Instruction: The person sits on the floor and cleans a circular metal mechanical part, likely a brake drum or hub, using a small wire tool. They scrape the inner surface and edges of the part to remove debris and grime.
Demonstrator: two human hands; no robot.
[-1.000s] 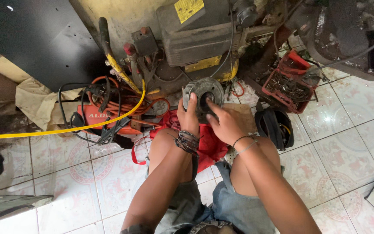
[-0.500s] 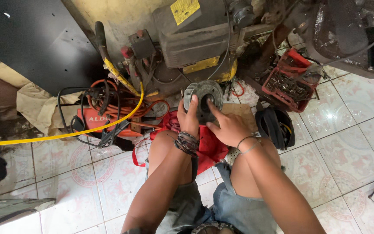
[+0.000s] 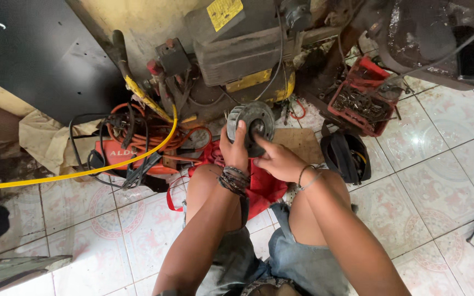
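Since the earlier frame your right hand [image 3: 278, 160] sits lower, its forefinger now at the hub of the round grey metal part [image 3: 251, 125]. Your left hand [image 3: 235, 147] clasps its rim — keeping it steady above the red cloth [image 3: 263, 186], near the yellow hose [image 3: 105, 164].

I am holding the round metal part [image 3: 250, 123] up in front of my knees, my left hand [image 3: 234, 148] on its left side and my right hand [image 3: 277, 160] just below it. The machine [image 3: 237, 49] is sitting behind it, the coiled cables [image 3: 138, 137] lying left, the tray of what are probably bolts [image 3: 364, 104] lying right. A cloth [image 3: 264, 186] is lying between my knees.
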